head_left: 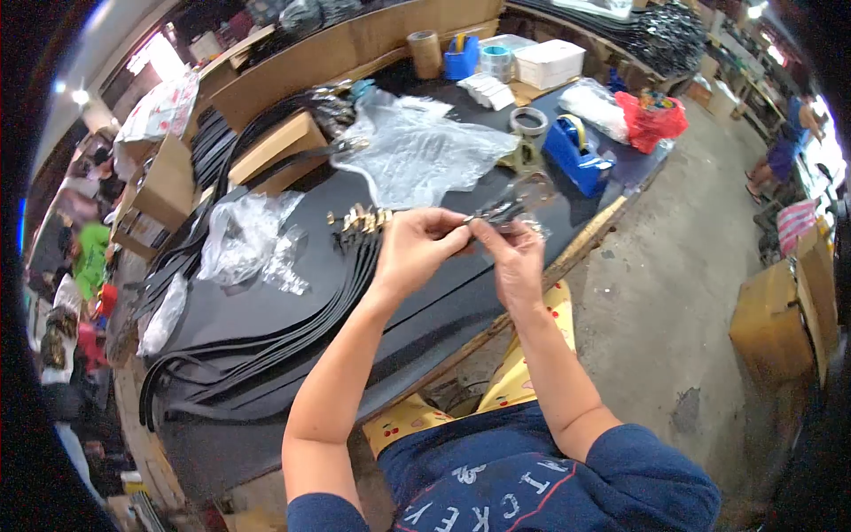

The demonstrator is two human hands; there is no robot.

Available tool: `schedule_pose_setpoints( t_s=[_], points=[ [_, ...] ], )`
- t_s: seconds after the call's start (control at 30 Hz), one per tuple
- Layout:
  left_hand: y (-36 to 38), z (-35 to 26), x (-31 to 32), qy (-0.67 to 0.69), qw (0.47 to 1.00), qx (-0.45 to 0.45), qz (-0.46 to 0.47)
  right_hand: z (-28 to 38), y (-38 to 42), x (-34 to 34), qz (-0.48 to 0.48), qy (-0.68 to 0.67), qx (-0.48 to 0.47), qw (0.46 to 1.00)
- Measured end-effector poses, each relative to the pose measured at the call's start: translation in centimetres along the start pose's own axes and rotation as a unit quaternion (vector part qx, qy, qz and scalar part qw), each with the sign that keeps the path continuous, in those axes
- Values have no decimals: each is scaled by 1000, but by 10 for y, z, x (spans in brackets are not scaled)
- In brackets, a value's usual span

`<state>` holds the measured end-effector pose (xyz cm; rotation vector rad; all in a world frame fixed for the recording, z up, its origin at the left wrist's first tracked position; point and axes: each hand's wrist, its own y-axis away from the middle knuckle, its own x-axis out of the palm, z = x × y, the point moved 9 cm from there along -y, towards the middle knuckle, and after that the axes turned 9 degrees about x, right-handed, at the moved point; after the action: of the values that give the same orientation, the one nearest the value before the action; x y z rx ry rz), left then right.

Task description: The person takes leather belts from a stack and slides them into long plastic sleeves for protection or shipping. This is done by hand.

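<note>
Holding a small dark piece in clear plastic (507,211) between left hand (417,244) and right hand (516,262), both pinched narrow at the fingertips, nearer the body than the blue tape dispenser (576,160); cannot tell its exact shape. Left of the dispenser, close by the left hand: black straps (350,288) with gold-coloured ends (362,220). Just right of the dispenser: the table edge (596,229), then open concrete floor (643,275).

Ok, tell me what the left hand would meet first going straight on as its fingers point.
Most likely the bare right hand, directly ahead and close to the left hand; whether the two touch is unclear.
</note>
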<state>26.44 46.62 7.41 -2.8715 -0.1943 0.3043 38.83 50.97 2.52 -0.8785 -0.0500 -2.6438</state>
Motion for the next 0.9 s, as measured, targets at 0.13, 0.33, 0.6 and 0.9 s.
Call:
schedule_pose_setpoints(
  t_s=[0.13,0.33,0.6,0.9],
  points=[
    [-1,3,-1,13,1000,5,-28,-1,-8,0,56,65,45,995],
    [1,5,-21,59,995,-38,-68,117,-87,-129,-121,426,-148,884],
    [-3,7,-12,67,997,-34,-31,140,-171,-233,-85,575,99,808],
    [1,5,-12,91,994,-53,-25,120,-172,-231,-18,481,244,842]
  ],
)
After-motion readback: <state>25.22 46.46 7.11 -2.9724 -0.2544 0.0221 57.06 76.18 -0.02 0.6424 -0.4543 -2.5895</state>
